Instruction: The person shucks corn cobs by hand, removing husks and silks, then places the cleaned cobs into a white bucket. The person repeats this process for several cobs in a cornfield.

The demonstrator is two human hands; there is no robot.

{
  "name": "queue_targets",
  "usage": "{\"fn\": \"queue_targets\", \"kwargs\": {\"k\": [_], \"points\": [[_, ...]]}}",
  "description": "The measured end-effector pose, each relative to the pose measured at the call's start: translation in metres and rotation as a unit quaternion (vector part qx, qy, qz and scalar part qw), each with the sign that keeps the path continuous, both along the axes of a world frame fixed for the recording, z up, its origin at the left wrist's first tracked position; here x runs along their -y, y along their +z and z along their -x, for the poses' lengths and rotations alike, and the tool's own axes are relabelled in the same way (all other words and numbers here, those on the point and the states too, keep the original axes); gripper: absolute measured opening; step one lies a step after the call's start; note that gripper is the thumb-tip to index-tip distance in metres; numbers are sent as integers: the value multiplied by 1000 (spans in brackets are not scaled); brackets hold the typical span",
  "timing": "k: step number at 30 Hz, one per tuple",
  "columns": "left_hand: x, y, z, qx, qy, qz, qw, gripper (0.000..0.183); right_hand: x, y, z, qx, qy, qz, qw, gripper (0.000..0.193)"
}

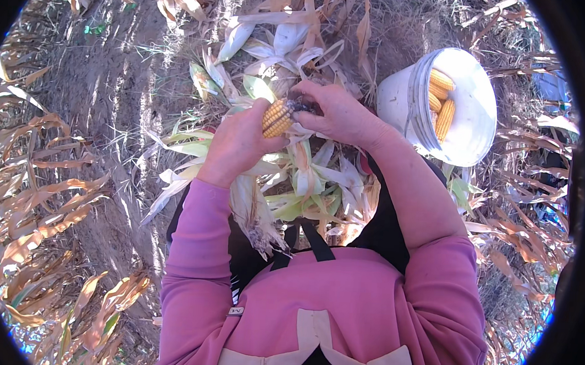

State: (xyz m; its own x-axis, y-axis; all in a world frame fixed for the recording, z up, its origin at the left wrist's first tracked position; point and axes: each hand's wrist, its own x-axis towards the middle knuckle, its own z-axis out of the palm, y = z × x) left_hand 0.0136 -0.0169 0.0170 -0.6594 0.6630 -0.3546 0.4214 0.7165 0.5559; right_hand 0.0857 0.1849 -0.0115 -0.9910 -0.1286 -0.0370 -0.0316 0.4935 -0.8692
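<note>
On my head view, the left hand [239, 141] was grasping a yellow ear of corn [277, 121], which lay between its thumb and fingers and jutted toward the right hand [341, 116]. The right hand curled about the ear's dark end, though I couldn't tell whether it gripped it. Below both lay loose husks [305, 180], with a white bucket [393, 99] to the right.
</note>
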Motion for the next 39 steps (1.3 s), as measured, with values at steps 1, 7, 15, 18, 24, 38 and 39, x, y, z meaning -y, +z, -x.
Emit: {"fn": "queue_targets", "kwargs": {"k": [1, 7, 15, 18, 24, 38, 39], "points": [[0, 0, 0, -4, -6, 3, 1000, 48, 0, -1, 0, -1, 2, -8, 1000, 32], [-1, 3, 0, -15, -37, 71, 997, 59, 2, 1, -1, 26, 43, -87, 995, 28], [3, -2, -3, -56, -35, -3, 998, 48, 10, -8, 1, 21, -56, -102, 993, 22], [6, 1, 0, -7, -9, -50, 999, 50, 1, -7, 6, -4, -120, -59, 991, 21], [6, 5, 5, 79, 20, -65, 995, 50, -7, -9, 9, -121, -138, 37, 982, 30], [-4, -18, -8, -149, -4, -61, 987, 53, 4, 14, 4, 199, -65, 216, 954, 30], [-5, -18, -8, -160, -6, -53, 986, 53, 3, 12, 4, 197, -62, 204, 957, 30]]}}
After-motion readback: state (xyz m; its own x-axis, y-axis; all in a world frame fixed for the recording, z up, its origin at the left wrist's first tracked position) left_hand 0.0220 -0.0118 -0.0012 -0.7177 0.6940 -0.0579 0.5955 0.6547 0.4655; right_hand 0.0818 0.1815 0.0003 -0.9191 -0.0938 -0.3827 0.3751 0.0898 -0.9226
